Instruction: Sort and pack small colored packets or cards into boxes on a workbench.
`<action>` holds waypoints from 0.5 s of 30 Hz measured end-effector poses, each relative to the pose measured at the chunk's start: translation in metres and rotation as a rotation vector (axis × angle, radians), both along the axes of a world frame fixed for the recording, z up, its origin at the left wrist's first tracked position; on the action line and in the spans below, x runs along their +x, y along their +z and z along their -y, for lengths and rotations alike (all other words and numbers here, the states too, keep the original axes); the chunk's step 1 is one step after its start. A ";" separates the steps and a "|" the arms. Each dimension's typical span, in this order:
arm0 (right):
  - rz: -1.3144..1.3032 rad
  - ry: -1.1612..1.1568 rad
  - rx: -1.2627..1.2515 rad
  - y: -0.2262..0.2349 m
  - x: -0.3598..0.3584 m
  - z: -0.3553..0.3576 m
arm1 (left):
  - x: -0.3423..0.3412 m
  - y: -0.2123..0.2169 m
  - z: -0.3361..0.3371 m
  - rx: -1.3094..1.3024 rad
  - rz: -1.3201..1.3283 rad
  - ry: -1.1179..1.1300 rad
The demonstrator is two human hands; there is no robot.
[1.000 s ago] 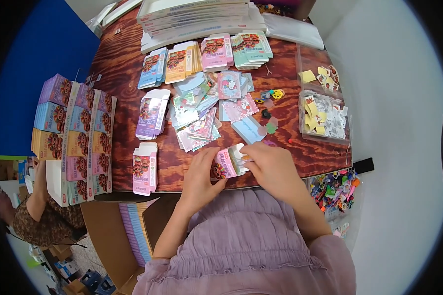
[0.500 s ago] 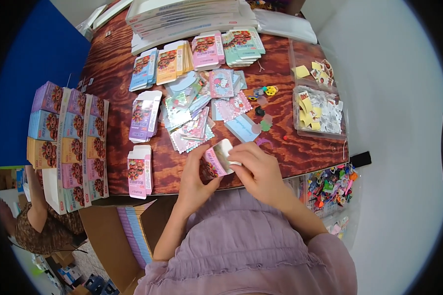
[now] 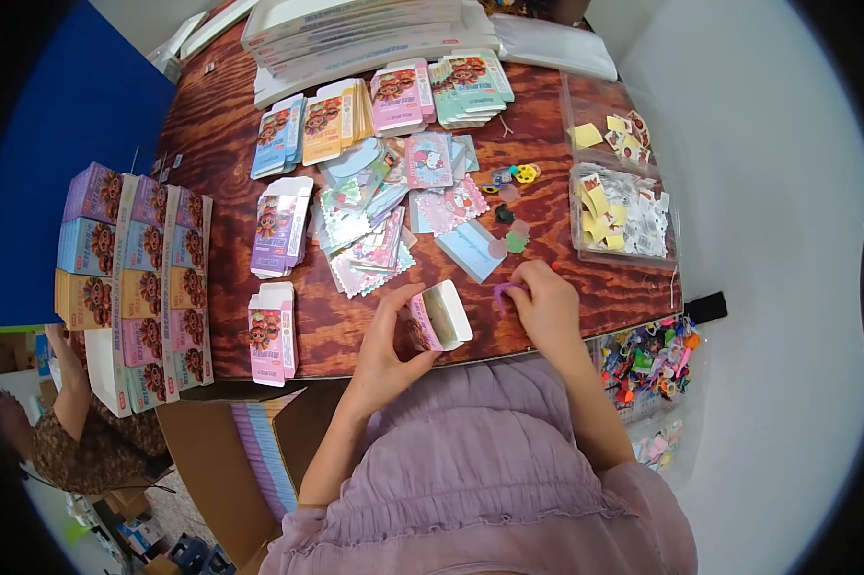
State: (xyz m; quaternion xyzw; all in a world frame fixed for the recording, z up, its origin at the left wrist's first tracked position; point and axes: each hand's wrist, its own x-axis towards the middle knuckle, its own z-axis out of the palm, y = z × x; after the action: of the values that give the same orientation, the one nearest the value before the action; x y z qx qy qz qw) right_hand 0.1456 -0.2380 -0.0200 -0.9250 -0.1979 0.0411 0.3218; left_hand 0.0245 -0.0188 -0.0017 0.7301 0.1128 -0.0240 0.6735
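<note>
Filling small box [image 3: 438, 316] | left hand [image 3: 389, 347] clamped on box, open end up | right hand [image 3: 544, 305] pinching purple trinket [image 3: 502, 290] on table [image 3: 355, 321] | likely next: trinket needs carrying into box

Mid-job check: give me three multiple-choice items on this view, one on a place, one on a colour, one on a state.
1. Where is the left hand?
A. on the stacked cartons
B. at the table's near edge, holding the small pink box
C. in the clear tray

2. What colour is the small piece at the right hand?
A. purple
B. orange
C. black

3. The small pink box is:
A. taped shut
B. flat
C. open at one end

B: fingers wrap it at the edge.
A: a purple piece at the fingertips.
C: its hollow inside shows.
</note>
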 end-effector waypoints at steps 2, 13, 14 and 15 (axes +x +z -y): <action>-0.105 -0.028 0.198 0.014 0.001 0.003 | -0.001 -0.002 -0.002 -0.021 -0.025 -0.012; 0.122 0.499 0.125 0.074 0.004 -0.028 | 0.006 0.011 -0.002 0.110 -0.073 -0.241; 0.049 0.487 0.150 0.079 0.003 -0.028 | 0.006 0.011 -0.002 0.110 -0.075 -0.235; -0.025 0.474 0.174 0.081 0.002 -0.028 | 0.006 0.011 -0.002 0.091 -0.060 -0.229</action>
State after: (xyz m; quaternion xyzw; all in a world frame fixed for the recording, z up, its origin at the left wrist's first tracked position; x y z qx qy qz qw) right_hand 0.1481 -0.2103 0.0608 -0.8210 -0.4081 0.1094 0.3841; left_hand 0.0305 -0.0172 0.0090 0.7669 0.0495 -0.1175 0.6289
